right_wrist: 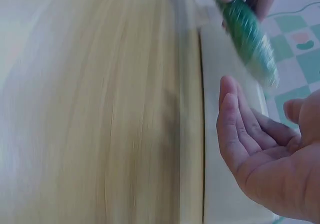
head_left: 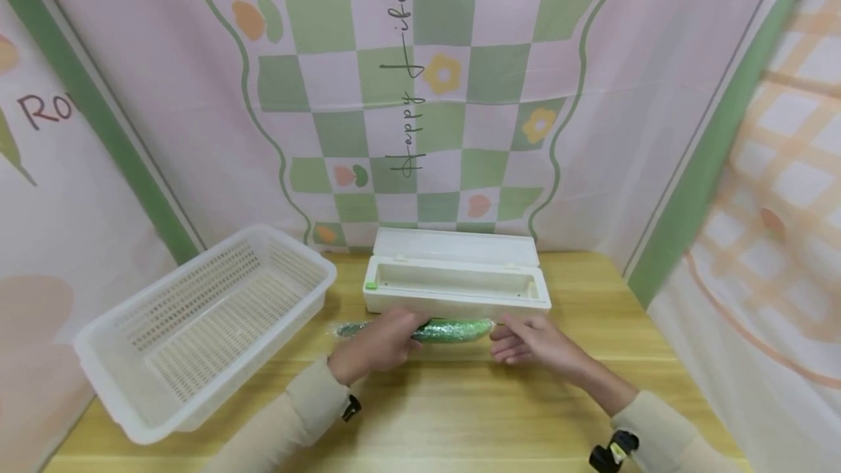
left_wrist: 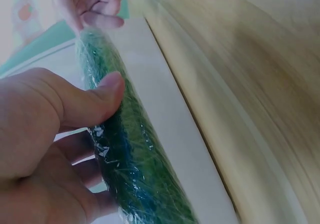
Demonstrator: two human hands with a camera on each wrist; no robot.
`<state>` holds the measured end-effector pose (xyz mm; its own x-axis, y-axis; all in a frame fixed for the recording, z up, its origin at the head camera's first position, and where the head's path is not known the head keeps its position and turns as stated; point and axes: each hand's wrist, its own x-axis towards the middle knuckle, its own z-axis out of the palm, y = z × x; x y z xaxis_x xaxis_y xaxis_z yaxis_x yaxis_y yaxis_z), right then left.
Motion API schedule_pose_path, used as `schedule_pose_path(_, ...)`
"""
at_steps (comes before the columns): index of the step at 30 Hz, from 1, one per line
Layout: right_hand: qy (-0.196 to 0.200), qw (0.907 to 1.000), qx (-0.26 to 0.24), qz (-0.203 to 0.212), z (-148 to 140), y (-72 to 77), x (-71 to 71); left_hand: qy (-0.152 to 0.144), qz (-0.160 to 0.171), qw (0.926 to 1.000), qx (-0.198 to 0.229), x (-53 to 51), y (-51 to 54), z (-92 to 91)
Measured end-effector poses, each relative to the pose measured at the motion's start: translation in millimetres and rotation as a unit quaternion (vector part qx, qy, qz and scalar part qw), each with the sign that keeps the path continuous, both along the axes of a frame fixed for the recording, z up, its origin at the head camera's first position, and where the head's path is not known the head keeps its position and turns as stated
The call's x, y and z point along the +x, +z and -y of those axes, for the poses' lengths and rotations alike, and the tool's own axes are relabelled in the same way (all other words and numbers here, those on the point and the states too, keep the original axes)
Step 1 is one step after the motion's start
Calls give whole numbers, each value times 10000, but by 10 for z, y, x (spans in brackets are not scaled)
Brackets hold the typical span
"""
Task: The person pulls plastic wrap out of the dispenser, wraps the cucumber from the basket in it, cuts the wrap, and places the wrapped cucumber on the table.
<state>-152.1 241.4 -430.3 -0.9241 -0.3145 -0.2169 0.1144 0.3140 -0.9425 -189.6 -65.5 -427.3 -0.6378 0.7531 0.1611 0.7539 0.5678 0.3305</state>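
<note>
A cucumber (head_left: 455, 331) wrapped in clear cling film is held level just in front of a long white box (head_left: 453, 305). My left hand (head_left: 382, 340) grips it around the middle; in the left wrist view the thumb lies across the film on the cucumber (left_wrist: 142, 159). Loose film sticks out at its left end. By the other end, my right hand (head_left: 540, 343) has its fingers loosely bent. The right wrist view shows a gap between this hand (right_wrist: 270, 149) and the cucumber's tip, with nothing in the palm.
The box's lid (head_left: 456, 245) is raised at the back, and a small green piece (head_left: 371, 285) sits on its left rim. To the left stands a white plastic basket (head_left: 210, 400) with slotted walls. Wooden tabletop (head_left: 460, 414) lies in front; a patterned curtain (head_left: 447, 6) hangs behind.
</note>
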Motion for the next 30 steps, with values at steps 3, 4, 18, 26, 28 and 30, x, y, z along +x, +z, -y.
schedule_pose_path(3, 33, 9998, -165, -85, 61, 31, 7, 47, -216, 9997, -50, 20, -20, -30)
schedule_pose_path(4, 59, 9997, -159, -184, 78, 43, 7, 71, -299, 9995, -94, 27, -27, -40)
schedule_pose_path(18, 981, 8769, 2270, -4121, 152, -69, -37, 56, 177, 9998, -74, 50, 2, -81)
schedule_pose_path(26, 1409, 7792, 2675, -5491, 72, -134, -79, -2, 188, 9993, -328, 40, -26, -96)
schedule_pose_path(28, 1430, 7921, 2705, -5282, 73, -140, -78, -6, 194, 9992, -353, 49, -22, -111)
schedule_pose_path(30, 1407, 8052, 2780, -5045, 91, -142, -75, 22, 247, 9989, -385, 64, -1, -132)
